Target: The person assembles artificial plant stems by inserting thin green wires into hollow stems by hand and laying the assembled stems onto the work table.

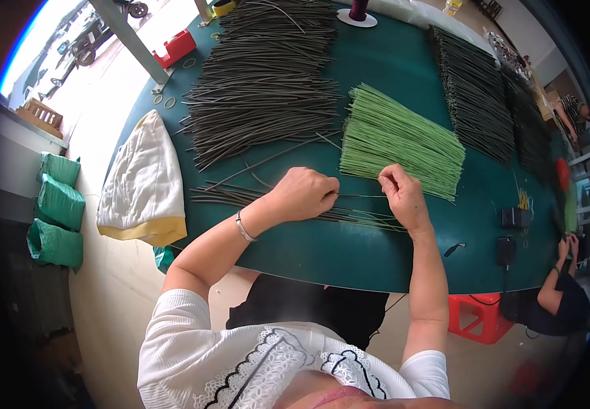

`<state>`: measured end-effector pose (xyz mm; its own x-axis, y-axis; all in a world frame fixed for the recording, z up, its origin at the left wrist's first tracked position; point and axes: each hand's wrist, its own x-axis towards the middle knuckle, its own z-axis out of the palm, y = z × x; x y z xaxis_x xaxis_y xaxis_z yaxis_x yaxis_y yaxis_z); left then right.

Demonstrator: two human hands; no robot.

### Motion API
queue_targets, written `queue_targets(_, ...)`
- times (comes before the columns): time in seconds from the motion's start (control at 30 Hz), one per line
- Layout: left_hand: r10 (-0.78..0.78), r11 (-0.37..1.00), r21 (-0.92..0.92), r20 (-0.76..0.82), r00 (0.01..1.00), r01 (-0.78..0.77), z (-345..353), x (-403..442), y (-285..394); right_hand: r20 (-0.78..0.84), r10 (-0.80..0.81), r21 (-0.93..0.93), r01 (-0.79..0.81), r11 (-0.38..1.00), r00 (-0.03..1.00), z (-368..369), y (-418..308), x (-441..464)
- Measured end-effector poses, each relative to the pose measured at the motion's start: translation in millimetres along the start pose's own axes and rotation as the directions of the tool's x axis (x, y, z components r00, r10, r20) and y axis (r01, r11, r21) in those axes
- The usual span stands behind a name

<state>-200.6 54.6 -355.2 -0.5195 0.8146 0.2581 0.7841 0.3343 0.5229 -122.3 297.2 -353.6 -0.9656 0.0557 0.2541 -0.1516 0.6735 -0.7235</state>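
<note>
My left hand point(305, 193) is closed in a pinch on a thin dark tube. Facing it, my right hand point(404, 198) pinches a thin green wire, and the two pieces lie in one line between my fingers. Whether the wire's tip is inside the tube is too small to tell. Just below, on the table, are several dark tubes with green ends point(370, 219). A flat stack of green wires point(401, 140) lies beyond my right hand. Past my left hand spreads a large pile of loose dark tubes point(261, 88).
A white cloth with a yellow band point(141, 177) lies on the green table point(295, 255) at left. Toward the back are a red tape dispenser point(175, 48) and a spool point(358, 15). More dark stacks point(476, 95) lie at right, near another person's hands point(568, 247).
</note>
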Motion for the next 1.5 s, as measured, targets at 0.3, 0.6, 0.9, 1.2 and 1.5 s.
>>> queue_targets(0.3,0.004,1.000,0.016,0.032,0.999,-0.005,-4.8,1.7,0.6,0.063,-0.055,0.132,0.047,0.990,0.996,22.9,-15.6,-5.6)
queue_targets(0.6,-0.149,0.907,0.301,-0.422,0.894,0.294,-30.3,3.3,-28.4,0.035,-0.095,0.138,0.090,0.986,0.995,19.3,-8.7,-6.8)
queue_targets(0.9,-0.340,0.755,0.495,-0.267,0.902,0.431,-31.1,-6.5,-75.1,0.065,0.012,0.129,-0.020,0.991,0.998,-8.3,-1.1,-2.6)
queue_targets(1.2,-0.260,0.776,0.501,-0.299,0.918,0.384,-37.3,-4.5,-77.3,0.154,0.014,0.158,-0.039,0.987,0.988,-28.7,-2.6,-5.2)
queue_targets(1.5,-0.061,0.965,0.136,-0.719,0.692,0.226,-58.9,-0.5,-63.7,0.180,0.069,0.185,-0.103,0.977,0.981,-42.8,8.0,-6.9)
